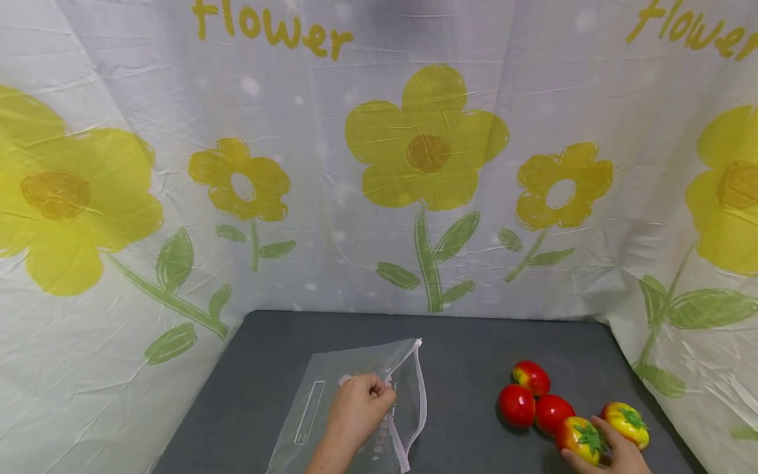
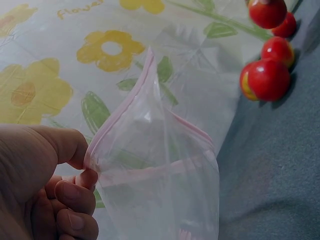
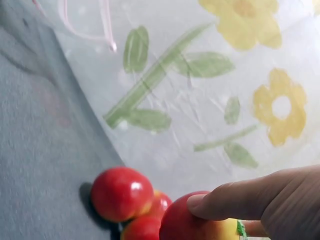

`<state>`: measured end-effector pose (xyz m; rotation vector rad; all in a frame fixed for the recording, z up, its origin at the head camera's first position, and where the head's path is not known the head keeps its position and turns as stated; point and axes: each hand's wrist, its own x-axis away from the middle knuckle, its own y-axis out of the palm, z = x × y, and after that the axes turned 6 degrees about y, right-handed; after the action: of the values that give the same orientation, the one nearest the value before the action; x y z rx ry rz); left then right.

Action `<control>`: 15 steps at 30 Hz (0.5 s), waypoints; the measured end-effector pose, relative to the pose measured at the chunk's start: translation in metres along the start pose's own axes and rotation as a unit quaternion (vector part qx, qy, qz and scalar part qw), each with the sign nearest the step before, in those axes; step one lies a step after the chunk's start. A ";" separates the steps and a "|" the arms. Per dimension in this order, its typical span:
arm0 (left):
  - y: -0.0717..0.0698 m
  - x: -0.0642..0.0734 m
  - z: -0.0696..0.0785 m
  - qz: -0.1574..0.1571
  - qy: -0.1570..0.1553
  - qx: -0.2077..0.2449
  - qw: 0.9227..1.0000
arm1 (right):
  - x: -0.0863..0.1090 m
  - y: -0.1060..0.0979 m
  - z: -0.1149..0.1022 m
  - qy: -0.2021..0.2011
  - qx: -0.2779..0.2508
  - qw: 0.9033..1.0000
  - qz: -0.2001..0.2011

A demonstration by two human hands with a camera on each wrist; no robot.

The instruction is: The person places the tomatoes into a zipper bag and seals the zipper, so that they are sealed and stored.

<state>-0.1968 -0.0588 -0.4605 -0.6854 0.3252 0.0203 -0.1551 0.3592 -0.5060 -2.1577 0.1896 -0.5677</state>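
A clear zip bag (image 1: 361,368) with a pinkish-white zip edge lies on the dark table, its mouth spread apart toward the right. My left hand (image 1: 361,405) pinches one edge of the mouth between thumb and forefinger; in the left wrist view the bag (image 2: 160,195) gapes beside the fingers. At the right, my right hand (image 1: 618,454) grips a red and yellow toy tomato (image 1: 579,440) with a green leafy top. In the right wrist view the thumb or a finger lies along the side of this tomato (image 3: 185,217).
Beside the gripped tomato sit several more: a red one (image 1: 516,406), another red one (image 1: 553,413), a red-yellow one (image 1: 531,378) behind, and a yellow one (image 1: 626,423) near the right table edge. A flower-printed cloth (image 1: 331,263) hangs behind the table (image 1: 462,342).
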 end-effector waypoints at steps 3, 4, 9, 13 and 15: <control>0.000 0.000 0.000 0.001 0.002 -0.001 1.000 | 0.003 0.001 -0.012 -0.020 -0.030 0.999 -0.012; 0.000 0.001 0.000 0.001 0.004 -0.002 1.000 | 0.004 0.001 -0.016 -0.024 -0.041 0.999 -0.016; 0.000 0.002 0.002 0.002 0.014 -0.001 1.000 | 0.012 0.006 -0.040 -0.072 -0.072 0.995 -0.017; 0.001 0.001 0.001 0.004 0.013 -0.002 1.000 | 0.022 0.009 -0.058 -0.112 -0.066 0.992 -0.008; 0.001 0.001 0.001 0.004 0.012 -0.002 1.000 | 0.027 0.012 -0.066 -0.124 -0.063 0.990 -0.001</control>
<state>-0.1955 -0.0575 -0.4603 -0.6895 0.3506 0.0216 -0.1607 0.2953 -0.4727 -2.3282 0.0873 -0.2900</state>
